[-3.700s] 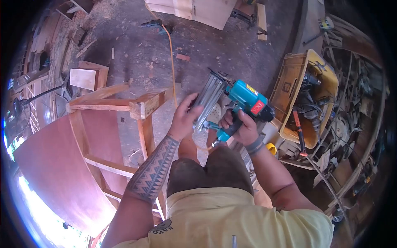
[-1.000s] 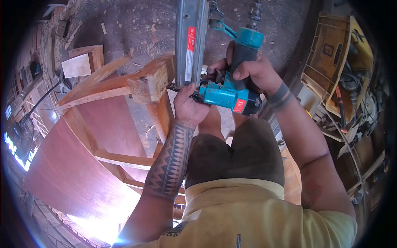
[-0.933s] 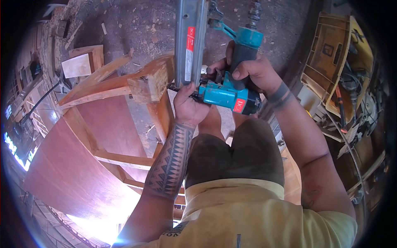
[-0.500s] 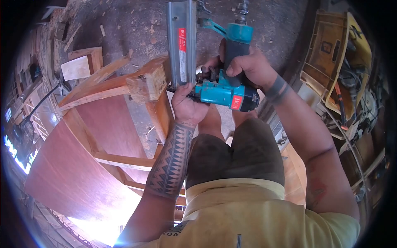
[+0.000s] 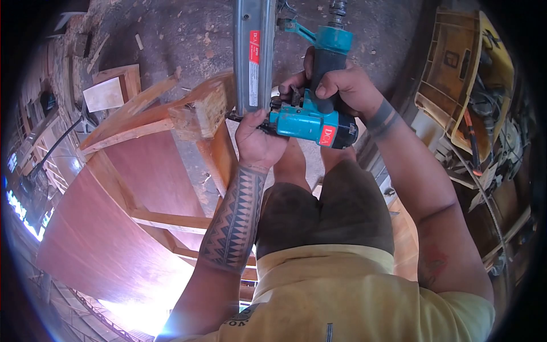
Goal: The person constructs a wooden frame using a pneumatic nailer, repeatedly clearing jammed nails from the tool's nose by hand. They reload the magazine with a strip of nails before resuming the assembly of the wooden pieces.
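Observation:
A teal and black air nail gun with a long grey magazine lies sideways across both my hands. My right hand is wrapped round its black handle, with the thumb on the near side. Under the nose end, where the magazine meets the body, my left hand supports the tool with its thumb against the magazine; its other fingers are mostly hidden. A metal air fitting joins the top of the handle. Close to the left of the nose is the end of a wooden frame.
The wooden frame carries a large curved reddish plywood panel at left. A pale wood block sits beyond it. To the right, a yellow tool container holds tools and cords, including an orange-and-black handled tool. Wood scraps litter the floor.
The nail gun has tilted slightly and its magazine has shifted a little to the right. Both hands keep their hold, and the view has moved slightly.

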Demonstrator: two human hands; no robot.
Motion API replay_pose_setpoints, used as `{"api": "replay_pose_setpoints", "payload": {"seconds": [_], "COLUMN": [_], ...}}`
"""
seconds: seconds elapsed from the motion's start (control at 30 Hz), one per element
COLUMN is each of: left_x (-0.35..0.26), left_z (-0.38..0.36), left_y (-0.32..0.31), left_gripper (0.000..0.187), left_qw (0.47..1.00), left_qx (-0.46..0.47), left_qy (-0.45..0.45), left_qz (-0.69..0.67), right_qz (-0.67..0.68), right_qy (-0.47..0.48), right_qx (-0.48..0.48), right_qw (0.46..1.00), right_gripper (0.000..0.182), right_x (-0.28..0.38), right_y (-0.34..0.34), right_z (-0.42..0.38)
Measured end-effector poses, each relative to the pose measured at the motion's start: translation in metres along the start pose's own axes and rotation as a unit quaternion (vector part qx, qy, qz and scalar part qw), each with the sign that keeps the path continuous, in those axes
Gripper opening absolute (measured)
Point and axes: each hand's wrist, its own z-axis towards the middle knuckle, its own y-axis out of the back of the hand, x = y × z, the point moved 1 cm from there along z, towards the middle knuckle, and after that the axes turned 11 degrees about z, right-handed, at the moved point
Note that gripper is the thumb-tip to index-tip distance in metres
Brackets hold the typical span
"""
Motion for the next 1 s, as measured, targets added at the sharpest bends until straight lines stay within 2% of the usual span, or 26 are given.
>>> {"api": "replay_pose_setpoints", "payload": {"seconds": [0.03,0.13,0.23,0.27,0.33,0.43,0.57,0.6,0.7,0.83,0.9,0.97,1.0], "left_x": [0.000,0.000,0.000,-0.001,-0.003,0.000,-0.001,-0.002,0.000,0.007,0.009,0.014,0.012], "left_z": [0.000,0.000,-0.001,-0.001,-0.001,0.001,0.002,0.001,0.002,0.005,0.007,0.007,0.006], "left_y": [0.000,0.004,0.009,0.006,0.000,0.001,0.004,0.002,0.002,0.018,0.028,0.026,0.023], "left_gripper": [0.056,0.056,0.076,0.055,0.055,0.056,0.057,0.064,0.063,0.059,0.056,0.056,0.056], "left_qw": [1.000,1.000,0.999,0.999,1.000,1.000,1.000,0.999,0.999,1.000,0.999,0.999,0.999], "left_qx": [-0.008,0.015,-0.037,-0.007,-0.006,0.010,0.014,-0.003,0.000,0.009,-0.038,-0.045,-0.019], "left_qy": [-0.007,0.000,0.007,0.002,-0.011,-0.020,-0.013,-0.018,-0.018,-0.017,-0.007,0.001,-0.009], "left_qz": [0.006,-0.024,0.026,-0.034,-0.022,-0.017,-0.015,0.041,0.045,0.019,-0.020,-0.018,-0.024], "right_qz": [-0.020,0.031,0.042,0.040,0.035,0.104,0.105,0.109,0.097,0.069,0.076,0.080,0.083], "right_qy": [-0.004,-0.008,0.016,0.015,0.013,0.008,0.009,0.005,0.008,0.034,0.028,0.020,0.016], "right_qx": [-0.002,0.028,0.029,0.034,0.046,0.037,0.049,0.048,0.044,0.031,0.019,0.020,0.021], "right_qw": [1.000,0.999,0.999,0.999,0.998,0.994,0.993,0.993,0.994,0.997,0.997,0.996,0.996], "right_gripper": [0.042,0.042,0.032,0.032,0.033,0.034,0.033,0.033,0.036,0.042,0.043,0.043,0.044], "right_x": [0.000,0.005,0.001,-0.001,-0.003,-0.003,-0.012,-0.012,-0.012,-0.013,-0.013,-0.013,-0.014], "right_y": [0.001,-0.014,-0.011,-0.009,-0.005,-0.016,-0.009,-0.011,-0.016,-0.021,-0.026,-0.024,-0.023], "right_z": [0.001,-0.001,0.002,0.004,0.008,0.006,0.006,0.004,-0.004,-0.012,-0.011,-0.009,-0.009]}}
